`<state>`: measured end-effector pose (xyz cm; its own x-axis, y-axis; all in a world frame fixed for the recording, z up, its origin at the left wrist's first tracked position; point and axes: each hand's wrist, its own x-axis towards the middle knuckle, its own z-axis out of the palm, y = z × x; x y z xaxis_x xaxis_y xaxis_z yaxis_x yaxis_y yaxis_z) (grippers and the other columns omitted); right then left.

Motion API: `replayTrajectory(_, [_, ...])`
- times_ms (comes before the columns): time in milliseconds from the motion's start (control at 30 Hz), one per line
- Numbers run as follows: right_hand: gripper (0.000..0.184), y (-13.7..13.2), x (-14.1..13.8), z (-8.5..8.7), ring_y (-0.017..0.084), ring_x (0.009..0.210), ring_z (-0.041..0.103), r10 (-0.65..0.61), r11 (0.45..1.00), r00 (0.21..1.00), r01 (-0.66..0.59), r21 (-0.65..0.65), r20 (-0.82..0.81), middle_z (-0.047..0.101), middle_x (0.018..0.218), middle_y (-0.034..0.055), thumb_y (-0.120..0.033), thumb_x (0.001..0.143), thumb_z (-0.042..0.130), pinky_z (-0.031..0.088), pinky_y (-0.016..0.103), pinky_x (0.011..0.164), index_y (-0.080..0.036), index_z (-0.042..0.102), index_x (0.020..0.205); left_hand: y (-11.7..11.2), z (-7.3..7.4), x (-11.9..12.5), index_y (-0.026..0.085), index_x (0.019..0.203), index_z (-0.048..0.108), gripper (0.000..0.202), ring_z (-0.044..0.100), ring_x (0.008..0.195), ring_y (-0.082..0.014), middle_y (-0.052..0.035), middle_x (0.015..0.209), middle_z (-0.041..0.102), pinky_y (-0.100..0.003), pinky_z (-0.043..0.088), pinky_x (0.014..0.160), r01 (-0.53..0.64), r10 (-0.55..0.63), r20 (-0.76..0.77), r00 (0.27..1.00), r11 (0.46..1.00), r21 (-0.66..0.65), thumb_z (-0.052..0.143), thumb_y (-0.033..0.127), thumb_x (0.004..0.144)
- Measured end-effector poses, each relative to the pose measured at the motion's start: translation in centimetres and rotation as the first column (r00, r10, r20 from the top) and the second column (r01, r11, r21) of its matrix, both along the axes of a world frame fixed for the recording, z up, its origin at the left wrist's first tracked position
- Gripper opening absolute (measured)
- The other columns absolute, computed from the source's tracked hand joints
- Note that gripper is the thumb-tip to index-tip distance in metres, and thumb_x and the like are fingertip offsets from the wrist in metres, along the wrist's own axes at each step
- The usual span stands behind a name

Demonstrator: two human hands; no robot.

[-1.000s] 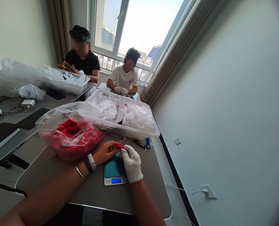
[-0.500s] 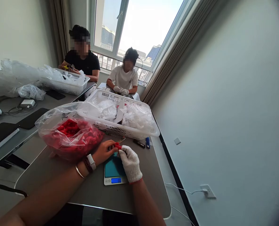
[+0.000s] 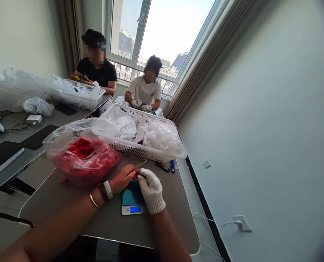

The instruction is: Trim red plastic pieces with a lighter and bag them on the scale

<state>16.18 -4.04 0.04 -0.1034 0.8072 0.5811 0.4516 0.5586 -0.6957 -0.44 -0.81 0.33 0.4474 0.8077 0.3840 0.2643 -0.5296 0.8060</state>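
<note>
One small red piece (image 3: pixel 135 175), just below the middle of the frame, is best steadied lightly by the bare left hand (image 3: pixel 122 178) while the gloved right hand (image 3: pixel 151 187) does the fine adjusting, neither pressing on the scale (image 3: pixel 131 197) beneath. It sits at the fingertips between the two hands, both sets of fingers curled in and pinching it, though the exact contact is partly hidden.

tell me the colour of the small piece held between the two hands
The small piece is red where it shows, best in the head view.
</note>
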Motion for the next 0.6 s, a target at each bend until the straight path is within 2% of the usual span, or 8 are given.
replayTrajectory(200, [0.011,0.0,0.03,0.22,0.016,0.084,0.065,-0.024,0.997,1.0,0.024,-0.074,0.003,0.069,0.09,0.0032,-0.025,0.087,0.059,0.052,0.029,0.08,-0.02,0.067,0.093,0.05,0.03,0.02,0.016,0.089,0.056,0.027,0.051,0.081,-0.0189,-0.0056,0.088,0.054,-0.03,0.042,0.071,-0.063,0.059,0.086,0.995,0.997,0.045,0.046,0.042,0.092])
replayTrajectory(267, [0.013,0.04,0.1,0.14,0.017,0.084,0.065,0.0,0.997,1.0,0.0,-0.074,0.008,0.07,0.091,0.0031,-0.025,0.088,0.058,0.052,0.029,0.08,-0.021,0.068,0.095,0.13,-0.06,-0.04,0.016,0.081,0.055,0.032,0.05,0.075,-0.0173,-0.0036,0.081,0.053,-0.029,0.04,0.068,-0.04,0.037,0.083,0.996,0.998,0.038,0.045,0.043,0.093])
replayTrajectory(367, [0.013,0.12,0.04,-0.05,0.016,0.083,0.065,0.059,0.997,0.996,-0.056,-0.05,0.07,0.071,0.09,0.0027,-0.024,0.087,0.059,0.052,0.029,0.079,-0.022,0.07,0.094,0.29,-0.36,-0.1,0.018,0.062,0.045,0.046,0.044,0.061,-0.0146,0.0008,0.063,0.045,-0.028,0.036,0.059,-0.026,0.026,0.039,0.999,1.0,-0.001,0.031,0.042,0.098])
replayTrajectory(433, [0.013,0.18,-0.02,-0.1,0.016,0.083,0.065,0.064,0.998,0.994,-0.061,-0.032,0.094,0.071,0.09,0.0026,-0.024,0.087,0.06,0.051,0.029,0.081,-0.023,0.07,0.094,0.35,-0.53,-0.09,0.019,0.06,0.043,0.047,0.044,0.06,-0.0149,0.0008,0.062,0.044,-0.028,0.036,0.059,-0.038,0.038,0.028,0.999,0.999,0.003,0.028,0.041,0.098])
replayTrajectory(600, [0.012,0.25,0.05,0.16,0.016,0.084,0.066,-0.005,0.998,1.0,0.004,-0.057,-0.007,0.072,0.091,0.0032,-0.023,0.086,0.06,0.053,0.029,0.081,-0.02,0.069,0.093,0.31,-0.56,0.0,0.016,0.089,0.059,0.027,0.053,0.088,-0.0211,-0.007,0.091,0.057,-0.034,0.043,0.081,-0.072,0.063,0.096,0.993,0.993,0.091,0.048,0.041,0.093])
